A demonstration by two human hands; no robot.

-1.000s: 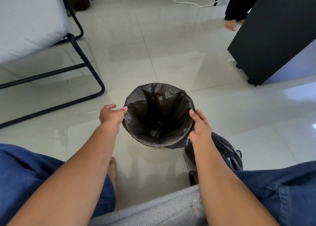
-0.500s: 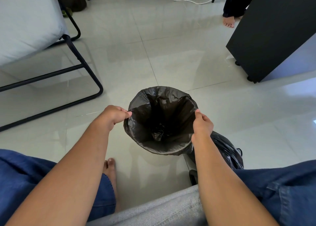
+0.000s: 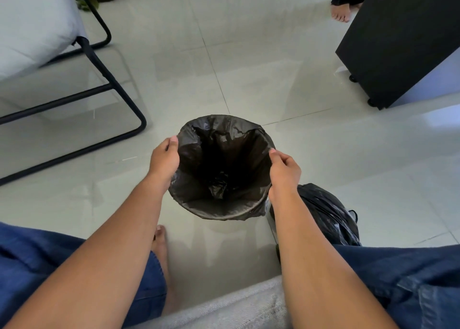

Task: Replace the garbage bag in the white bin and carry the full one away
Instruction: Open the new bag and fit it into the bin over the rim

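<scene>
A fresh black garbage bag [image 3: 219,169] lines the bin on the floor in front of me, its edge folded over the rim so the white bin itself is hidden. My left hand [image 3: 163,160] pinches the bag's edge at the left rim. My right hand [image 3: 283,170] pinches the edge at the right rim. The full black garbage bag [image 3: 328,216], tied and bulging, lies on the floor just right of the bin, behind my right forearm.
A black metal chair frame [image 3: 112,87] with a grey cushion stands at the left. A black cabinet on castors [image 3: 398,42] stands at the right. Another person's bare foot [image 3: 339,11] is at the far top right. My own left foot [image 3: 161,244] rests near the bin.
Both hands went from resting open against the rim to pinching the bag's edge, and they have shifted slightly along the rim. The camera moved closer.
</scene>
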